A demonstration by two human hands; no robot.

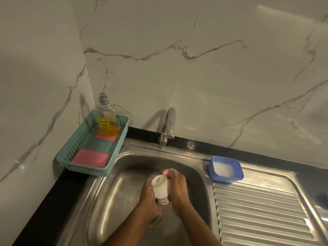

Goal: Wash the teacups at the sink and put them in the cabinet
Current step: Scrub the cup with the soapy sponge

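left hand (150, 201) curls round the patterned rim end of a white teacup (160, 188), held base-up over the sink (110, 192) basin. right hand (177, 189) grips a pink sponge (166, 172) against the cup's far side. at left, a teal basket (79, 170) holds a soap bottle (106, 121) and spare pink pads. no water is seen leaving the tap (168, 125). a blue tub (225, 179) of suds sits on the drainer. assessment: scrubbing stage, early. rinsing and cabinet storage are outstanding. no other cups and no cabinet in view.
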